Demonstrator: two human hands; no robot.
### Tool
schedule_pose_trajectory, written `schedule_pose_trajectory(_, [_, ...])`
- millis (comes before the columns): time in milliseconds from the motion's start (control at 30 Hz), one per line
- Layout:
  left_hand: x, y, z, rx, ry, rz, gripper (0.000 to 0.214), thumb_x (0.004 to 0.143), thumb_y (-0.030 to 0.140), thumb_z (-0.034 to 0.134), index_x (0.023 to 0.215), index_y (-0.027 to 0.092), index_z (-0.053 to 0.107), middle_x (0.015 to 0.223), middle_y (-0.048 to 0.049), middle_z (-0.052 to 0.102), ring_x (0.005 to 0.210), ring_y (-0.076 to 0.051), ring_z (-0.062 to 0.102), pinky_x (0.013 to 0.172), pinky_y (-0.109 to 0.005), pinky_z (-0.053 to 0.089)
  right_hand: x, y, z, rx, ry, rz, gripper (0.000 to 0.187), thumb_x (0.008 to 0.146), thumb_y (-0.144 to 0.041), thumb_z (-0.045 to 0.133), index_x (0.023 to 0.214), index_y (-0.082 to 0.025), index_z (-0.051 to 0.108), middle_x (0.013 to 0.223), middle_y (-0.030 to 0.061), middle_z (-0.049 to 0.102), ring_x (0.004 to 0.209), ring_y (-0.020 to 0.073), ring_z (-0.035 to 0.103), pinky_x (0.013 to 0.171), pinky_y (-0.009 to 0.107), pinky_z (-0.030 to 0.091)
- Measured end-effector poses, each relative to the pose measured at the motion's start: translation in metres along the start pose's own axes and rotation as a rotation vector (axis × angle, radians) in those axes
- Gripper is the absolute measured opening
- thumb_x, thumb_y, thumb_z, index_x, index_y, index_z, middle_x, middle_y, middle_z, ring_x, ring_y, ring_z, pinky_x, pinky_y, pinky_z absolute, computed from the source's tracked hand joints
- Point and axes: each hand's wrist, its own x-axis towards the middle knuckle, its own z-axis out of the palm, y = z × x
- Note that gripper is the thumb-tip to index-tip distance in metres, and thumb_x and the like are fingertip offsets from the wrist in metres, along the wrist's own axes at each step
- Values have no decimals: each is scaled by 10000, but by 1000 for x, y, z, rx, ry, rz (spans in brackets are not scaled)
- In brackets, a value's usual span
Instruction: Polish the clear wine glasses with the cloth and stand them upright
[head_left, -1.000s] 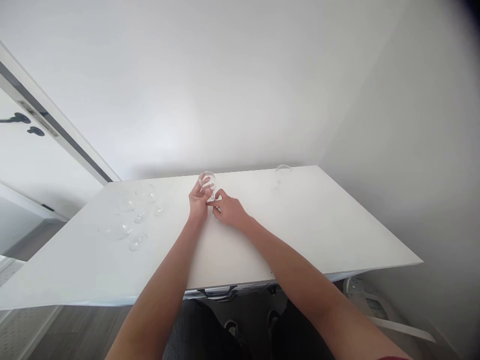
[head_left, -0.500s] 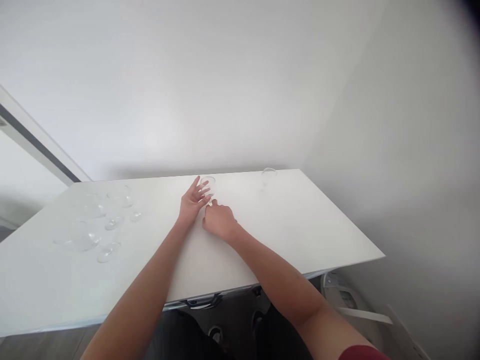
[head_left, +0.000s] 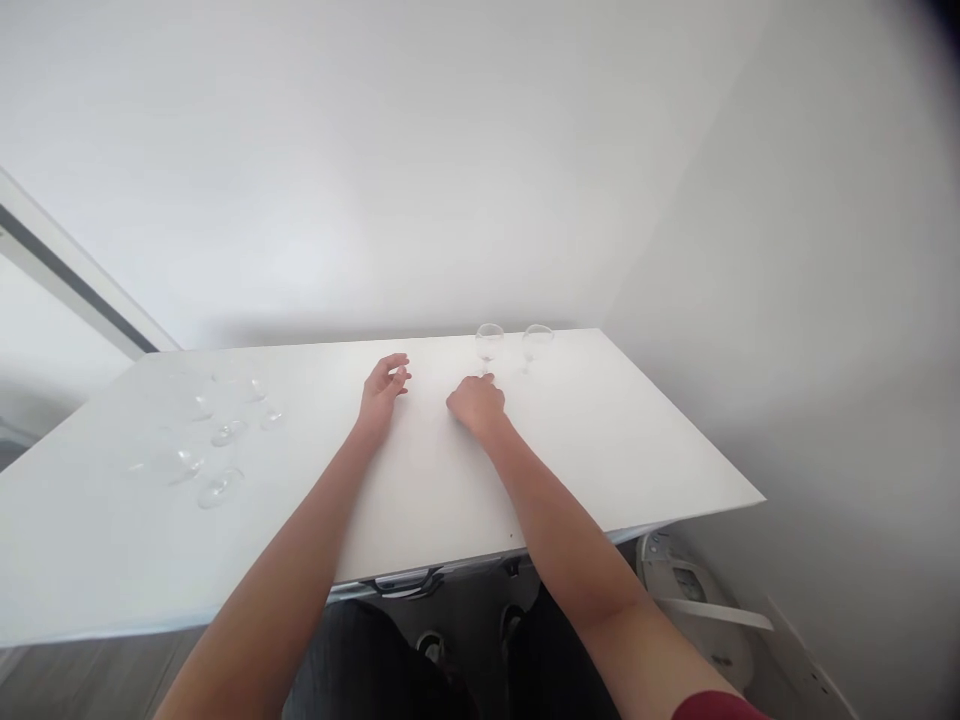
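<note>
My right hand [head_left: 478, 401] is closed at the lower stem of a clear wine glass [head_left: 490, 343], which stands upright near the back edge of the white table [head_left: 442, 500]. My fingers cover the glass's base. Just to its right, a second wine glass [head_left: 538, 344] stands upright, a small gap between the two bowls. My left hand [head_left: 385, 388] hovers to the left with its fingers loosely curled and apart, holding nothing. Farther left, several clear glasses [head_left: 220, 488] lie on their sides in a loose group; their outlines are faint against the white surface.
A white wall [head_left: 420, 170] rises directly behind the table, and another wall [head_left: 817, 350] closes off the right side. Below the right front edge sits a pale appliance with a small display [head_left: 686, 582]. A dark handle [head_left: 405, 583] shows under the front edge.
My right hand has carried the wine glass to the right, beside the standing one. My left hand has come away from its bowl and stayed behind. The view has shifted slightly.
</note>
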Motion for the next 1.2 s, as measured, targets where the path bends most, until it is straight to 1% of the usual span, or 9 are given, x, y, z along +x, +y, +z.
schedule_pose_trajectory(100, [0, -2, 2, 70, 23, 7, 329, 900, 551, 691, 1027, 253, 752, 1137, -66, 697, 912, -192, 622, 706, -281, 462, -15, -14, 7, -123, 106, 25, 411, 936, -199, 493, 1255, -35, 693, 1440, 338, 512, 1017, 321, 735, 861, 407, 532])
schedule_pose_trajectory(267, [-1, 1, 0, 140, -17, 17, 477, 918, 643, 603, 742, 200, 616, 822, -34, 624, 738, -159, 519, 686, -313, 407, -23, -34, 35, -214, 68, -282, 368, 1006, -296, 427, 1086, -122, 742, 1056, 197, 705, 942, 309, 719, 786, 371, 491])
schedule_pose_trajectory(400, [-4, 4, 1, 195, -59, 69, 588, 911, 714, 557, 632, 200, 499, 661, 2, 478, 674, -150, 439, 692, -340, 366, -13, -37, 51, -228, 90, -423, 357, 1024, -290, 399, 1040, -168, 734, 1003, 135, 732, 886, 259, 706, 731, 332, 427])
schedule_pose_trajectory(533, [-22, 13, 2, 261, 75, 67, 572, 944, 685, 507, 637, 203, 479, 639, 12, 448, 675, -150, 426, 692, -333, 361, -5, -32, 55, -231, 171, -450, 327, 1020, -317, 415, 925, -196, 704, 960, 87, 733, 855, 221, 673, 670, 308, 348])
schedule_pose_trajectory(667, [-86, 43, -20, 296, 126, -54, 422, 996, 534, 500, 745, 195, 508, 750, 6, 510, 733, -143, 463, 716, -302, 379, 0, -28, 59, -180, 134, -434, 330, 1005, -315, 407, 785, -200, 623, 806, 40, 681, 681, 167, 569, 606, 294, 272])
schedule_pose_trajectory(833, [-218, 94, -71, 415, 239, -46, 423, 1058, 494, 425, 763, 199, 490, 775, -2, 472, 783, -156, 457, 780, -296, 379, 0, -26, 62, -141, 135, -454, 307, 992, -295, 408, 746, -202, 565, 712, 22, 623, 587, 146, 461, 592, 294, 242])
schedule_pose_trajectory(967, [-276, 100, -102, 472, 322, -165, 394, 1044, 519, 436, 820, 208, 526, 818, -12, 505, 826, -177, 492, 792, -294, 403, 0, -25, 65, -134, 146, -468, 307, 1000, -298, 411, 751, -198, 559, 727, 22, 617, 571, 135, 438, 597, 294, 226])
schedule_pose_trajectory(1067, [-268, 90, -115, 569, 336, -204, 343, 1012, 513, 476, 848, 217, 535, 818, -9, 539, 787, -177, 515, 735, -286, 418, 2, -23, 69, -116, 175, -506, 308, 1009, -289, 409, 759, -195, 564, 739, 17, 612, 583, 130, 438, 598, 290, 220])
schedule_pose_trajectory(1200, [-231, 80, -119, 884, 430, -278, 281, 1003, 415, 439, 808, 225, 508, 746, -4, 568, 697, -172, 525, 649, -276, 359, 2, -21, 71, -103, 193, -541, 306, 1015, -271, 414, 765, -192, 572, 765, 13, 612, 613, 126, 451, 604, 278, 225])
